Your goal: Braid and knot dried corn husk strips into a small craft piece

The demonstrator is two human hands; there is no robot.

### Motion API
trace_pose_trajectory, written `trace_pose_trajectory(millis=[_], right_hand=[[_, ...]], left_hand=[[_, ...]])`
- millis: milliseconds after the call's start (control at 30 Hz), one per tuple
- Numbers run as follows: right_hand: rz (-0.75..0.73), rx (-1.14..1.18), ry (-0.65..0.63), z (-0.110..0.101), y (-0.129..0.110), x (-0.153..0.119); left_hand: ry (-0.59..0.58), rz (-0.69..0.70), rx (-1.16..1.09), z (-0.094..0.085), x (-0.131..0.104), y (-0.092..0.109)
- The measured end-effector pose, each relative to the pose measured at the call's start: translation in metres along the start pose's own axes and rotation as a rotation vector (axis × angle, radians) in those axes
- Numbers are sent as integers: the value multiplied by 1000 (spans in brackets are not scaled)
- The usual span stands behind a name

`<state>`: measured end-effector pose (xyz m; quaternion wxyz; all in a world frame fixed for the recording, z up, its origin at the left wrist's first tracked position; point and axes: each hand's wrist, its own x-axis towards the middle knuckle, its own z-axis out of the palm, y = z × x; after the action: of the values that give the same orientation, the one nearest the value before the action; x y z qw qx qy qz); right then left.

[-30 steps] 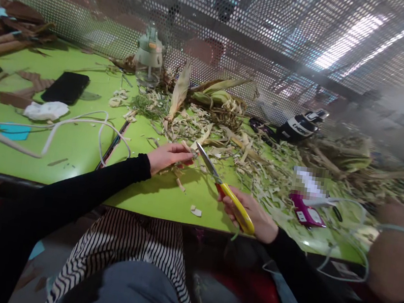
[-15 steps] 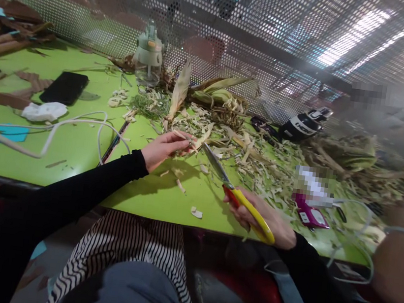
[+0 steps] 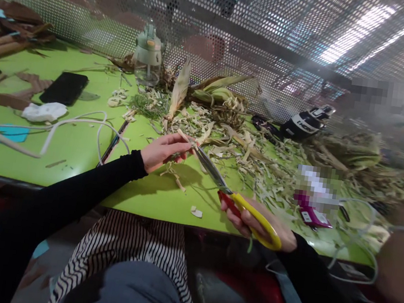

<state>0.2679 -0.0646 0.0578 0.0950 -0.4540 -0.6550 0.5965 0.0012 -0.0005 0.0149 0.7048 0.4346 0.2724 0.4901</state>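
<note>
Pinched between the thumb and fingers of my left hand is a thin pale strip of corn husk, part of it hidden by the fingers. Scissors with yellow and red handles are gripped in my right hand. Their tips reach the fingertips of my left hand, at the end of the strip; whether the blades touch it I cannot tell. Below my left hand, small husk scraps lie on the green table. A whole dry husk stands up behind it.
Shredded husk spreads over the table to the right. A clear bottle and a black bottle stand along the perforated screen. On the left are a phone and a white cable. Another person's arm is at the right.
The scissors' tips have moved left, to the fingertips of my left hand, and the blades look closer together. My left hand has barely moved and the pale strip now points up more.
</note>
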Motion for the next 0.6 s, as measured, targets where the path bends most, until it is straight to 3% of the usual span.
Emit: trace_pose_trajectory(millis=[200,367,600], right_hand=[[-11,22,-32,-2,6,1],[19,37,29,3,-2,-2],[14,41,13,3,-1,-1]], left_hand=[[28,-18,3,0,1,0],[46,-46,-10,1,2,-1],[-37,25,95,-1,1,-6]])
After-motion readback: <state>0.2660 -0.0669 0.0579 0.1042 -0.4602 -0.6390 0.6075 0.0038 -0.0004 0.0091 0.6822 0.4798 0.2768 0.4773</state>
